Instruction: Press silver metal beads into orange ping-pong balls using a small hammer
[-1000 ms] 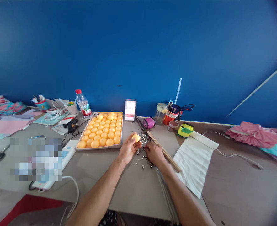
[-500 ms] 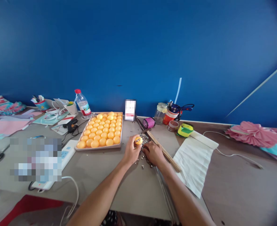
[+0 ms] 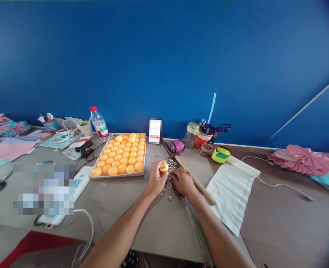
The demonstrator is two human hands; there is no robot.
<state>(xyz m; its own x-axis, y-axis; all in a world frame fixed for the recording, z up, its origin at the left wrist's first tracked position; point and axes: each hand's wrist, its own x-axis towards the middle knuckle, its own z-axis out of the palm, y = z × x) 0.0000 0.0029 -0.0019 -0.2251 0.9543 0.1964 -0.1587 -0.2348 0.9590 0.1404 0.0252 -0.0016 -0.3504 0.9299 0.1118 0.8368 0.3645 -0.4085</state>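
Note:
My left hand (image 3: 156, 180) is closed around an orange ping-pong ball (image 3: 163, 167), which has small dark or shiny spots on its near face. Close beside it, my right hand (image 3: 183, 181) bends its fingers down over a pile of small shiny metal pieces (image 3: 172, 163). Its fingertips are pressed together, and anything between them is too small to make out. Several loose metal pieces lie below the hands. To the left stands a shallow box (image 3: 116, 176) filled with rows of similar orange balls.
Wooden sticks (image 3: 199, 184) lie right of my right hand, beside a white cloth (image 3: 231, 197). A purple roll (image 3: 177, 146), a jar (image 3: 190, 136) and a red cup (image 3: 202, 139) stand along the blue wall. A bottle (image 3: 99, 124) and a power strip (image 3: 80, 182) are on the left.
The ball in my left hand has turned slightly, so its spots sit a little differently. My right hand stays over the metal pieces, almost unmoved.

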